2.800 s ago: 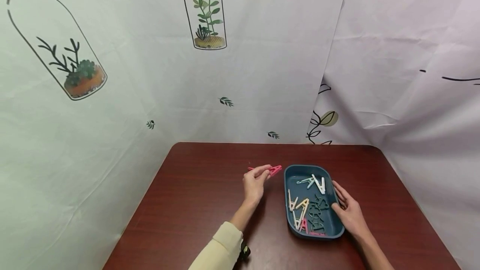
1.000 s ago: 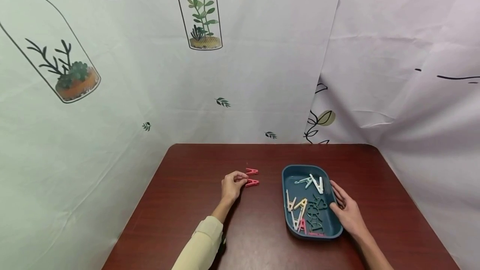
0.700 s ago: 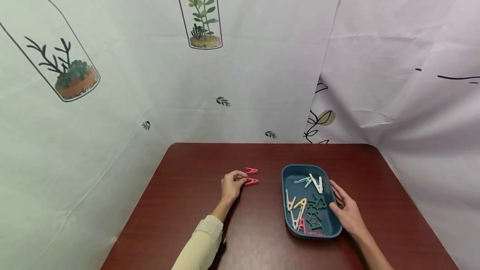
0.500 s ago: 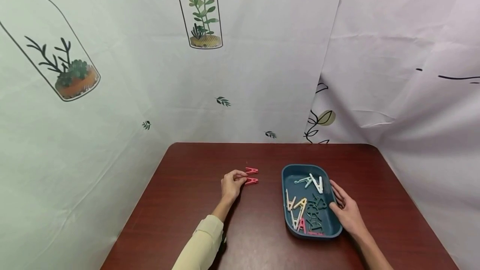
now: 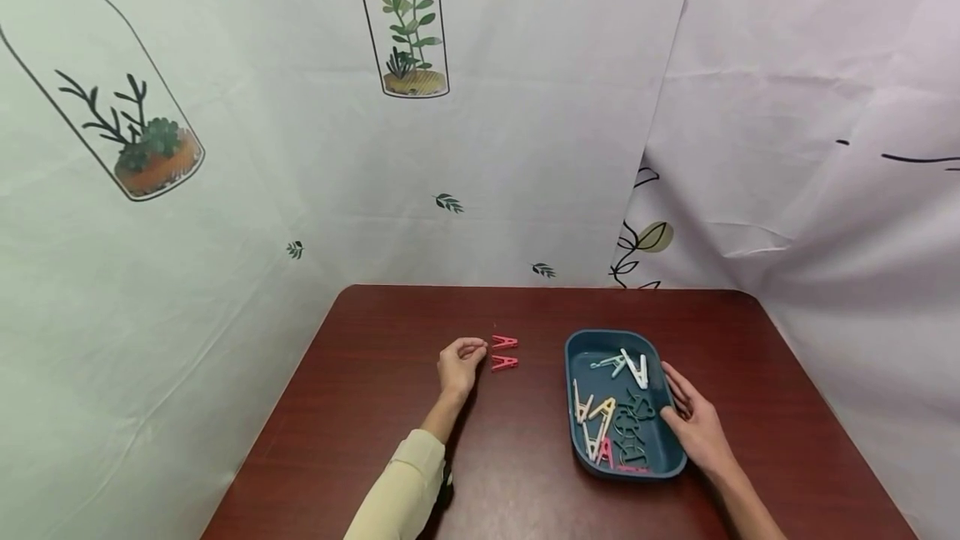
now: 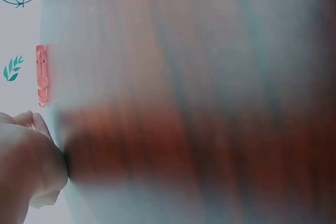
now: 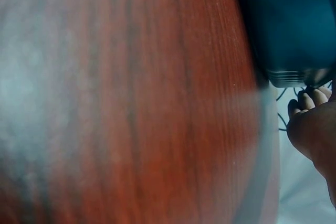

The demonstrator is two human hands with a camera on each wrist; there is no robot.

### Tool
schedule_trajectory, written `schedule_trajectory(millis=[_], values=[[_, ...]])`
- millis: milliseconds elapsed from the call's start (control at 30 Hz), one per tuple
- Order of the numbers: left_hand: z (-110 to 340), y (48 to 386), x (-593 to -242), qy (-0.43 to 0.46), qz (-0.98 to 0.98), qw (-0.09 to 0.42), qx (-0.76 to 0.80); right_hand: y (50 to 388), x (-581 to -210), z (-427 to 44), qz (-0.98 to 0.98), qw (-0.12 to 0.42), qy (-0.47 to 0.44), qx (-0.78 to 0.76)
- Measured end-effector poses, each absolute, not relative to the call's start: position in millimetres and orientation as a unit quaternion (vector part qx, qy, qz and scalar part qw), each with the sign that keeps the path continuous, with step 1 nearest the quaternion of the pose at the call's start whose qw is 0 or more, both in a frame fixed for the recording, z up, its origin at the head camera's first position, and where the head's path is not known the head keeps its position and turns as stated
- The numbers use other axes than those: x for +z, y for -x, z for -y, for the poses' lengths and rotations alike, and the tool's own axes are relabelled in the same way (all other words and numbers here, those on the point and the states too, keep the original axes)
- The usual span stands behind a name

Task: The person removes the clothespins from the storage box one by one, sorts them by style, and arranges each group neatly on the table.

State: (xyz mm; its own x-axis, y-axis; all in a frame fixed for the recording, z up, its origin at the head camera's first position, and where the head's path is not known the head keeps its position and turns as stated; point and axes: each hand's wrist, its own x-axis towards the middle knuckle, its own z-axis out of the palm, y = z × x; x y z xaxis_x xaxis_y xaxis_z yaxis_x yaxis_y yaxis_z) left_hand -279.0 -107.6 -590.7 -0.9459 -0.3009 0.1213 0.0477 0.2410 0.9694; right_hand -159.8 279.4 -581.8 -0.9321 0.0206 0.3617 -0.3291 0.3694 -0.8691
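Two pink clothespins, a farther one (image 5: 505,342) and a nearer one (image 5: 505,363), lie on the table side by side. My left hand (image 5: 457,367) is just to their left, fingertips close to the farther clothespin but apart from it, with nothing in its grasp. One pink clothespin (image 6: 42,75) also shows in the left wrist view, beyond the fingers. My right hand (image 5: 699,427) grips the right side of a dark blue plastic tray (image 5: 572,407), thumb at the rim and fingers along the outer wall. The right wrist view shows those fingers beside the tray (image 7: 294,24).
Inside the tray are white clothespins (image 5: 637,369), a yellow one (image 5: 604,411), pink ones (image 5: 606,452) and several dark green shaped pieces (image 5: 628,423) that blend into its floor. The brown wooden table (image 5: 375,407) ends at a patterned cloth (image 5: 360,190) behind.
My left hand carried a pink clothespin left from near the tray, laid it beside the other, let go and drew slightly away. The right hand and tray stayed put.
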Motion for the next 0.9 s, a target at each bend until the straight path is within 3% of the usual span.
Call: schedule_trajectory(millis=[200, 500, 900], values=[[106, 282, -589, -0.108, 0.714, 0.147, -0.676, 160, -584, -280, 0.812, 0.16, -0.095, 0.552], [99, 278, -579, -0.073, 0.676, 0.185, -0.709, 161, -584, -281, 0.809, 0.155, -0.101, 0.557], [56, 263, -545, -0.039, 0.609, 0.137, -0.781, 161, -583, -280, 0.803, 0.15, -0.106, 0.567]])
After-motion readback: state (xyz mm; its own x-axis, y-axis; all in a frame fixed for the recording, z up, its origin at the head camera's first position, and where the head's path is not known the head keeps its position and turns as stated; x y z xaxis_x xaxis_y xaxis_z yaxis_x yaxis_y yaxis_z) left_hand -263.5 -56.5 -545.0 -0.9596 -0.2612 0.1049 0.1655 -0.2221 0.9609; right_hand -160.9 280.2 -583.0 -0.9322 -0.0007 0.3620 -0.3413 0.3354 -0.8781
